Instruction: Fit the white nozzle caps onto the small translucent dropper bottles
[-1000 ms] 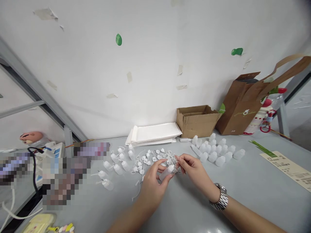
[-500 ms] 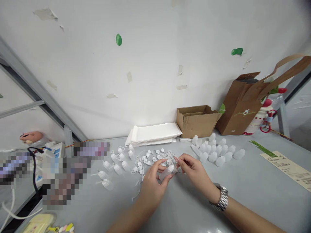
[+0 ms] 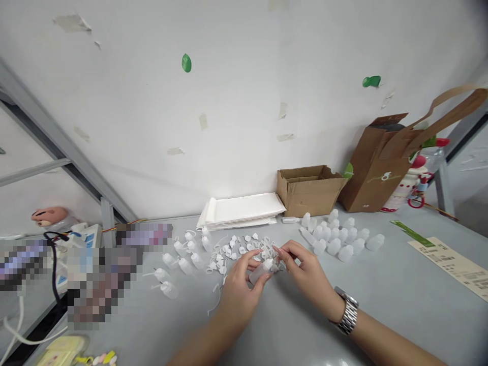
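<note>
My left hand (image 3: 242, 284) is closed around a small translucent bottle (image 3: 260, 272), tilted with its neck up to the right. Close to that neck, my right hand (image 3: 301, 264) pinches with thumb and forefinger; what lies between the fingertips is too small to make out. Behind both hands spreads a pile of white caps with thin cords (image 3: 229, 250). Several bottles with corded caps (image 3: 185, 265) stand or lean on the left. Capless-looking translucent bottles (image 3: 334, 246) are grouped on the right.
White padded envelopes (image 3: 244, 209) are stacked against the wall beside an open cardboard box (image 3: 312, 195). Farther right are a brown bag (image 3: 377, 168) and a printed label sheet (image 3: 453, 262). A power strip (image 3: 86, 254) with cables lies at the left.
The right wrist has shifted very slightly. Both hands otherwise keep their places, and the left one still holds the bottle.
</note>
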The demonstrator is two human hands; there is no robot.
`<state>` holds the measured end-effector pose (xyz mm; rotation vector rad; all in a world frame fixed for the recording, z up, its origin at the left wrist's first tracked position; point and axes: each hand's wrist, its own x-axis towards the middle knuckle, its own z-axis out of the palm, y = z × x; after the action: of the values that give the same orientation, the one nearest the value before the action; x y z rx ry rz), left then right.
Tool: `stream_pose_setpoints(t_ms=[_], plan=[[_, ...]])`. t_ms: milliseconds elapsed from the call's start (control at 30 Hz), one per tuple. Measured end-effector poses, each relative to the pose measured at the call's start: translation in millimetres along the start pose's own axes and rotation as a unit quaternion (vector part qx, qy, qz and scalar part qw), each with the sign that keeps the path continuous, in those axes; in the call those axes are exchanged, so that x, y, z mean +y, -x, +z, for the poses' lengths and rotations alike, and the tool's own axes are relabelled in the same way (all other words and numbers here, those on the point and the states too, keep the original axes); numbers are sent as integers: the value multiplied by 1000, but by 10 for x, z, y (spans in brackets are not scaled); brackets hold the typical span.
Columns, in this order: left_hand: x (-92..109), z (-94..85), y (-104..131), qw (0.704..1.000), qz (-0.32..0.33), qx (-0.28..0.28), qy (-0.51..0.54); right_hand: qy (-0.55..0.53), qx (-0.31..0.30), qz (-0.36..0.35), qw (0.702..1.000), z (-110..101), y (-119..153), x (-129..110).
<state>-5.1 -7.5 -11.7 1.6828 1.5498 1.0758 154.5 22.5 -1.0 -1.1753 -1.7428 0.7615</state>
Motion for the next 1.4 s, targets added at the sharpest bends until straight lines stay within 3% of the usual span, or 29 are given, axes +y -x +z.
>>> stream_pose_setpoints(t_ms=[567,1033,1400], plan=[[3,-7,-4,1000,7,6,3,-9,-8,23,1000,-4,-3,-6],[-22,5,6,1000,20,16,-18,34,-15,-46,998,5,19,36],[-95,42,15,999,38,9,-23,60,-24,-48,997,41,39,58]])
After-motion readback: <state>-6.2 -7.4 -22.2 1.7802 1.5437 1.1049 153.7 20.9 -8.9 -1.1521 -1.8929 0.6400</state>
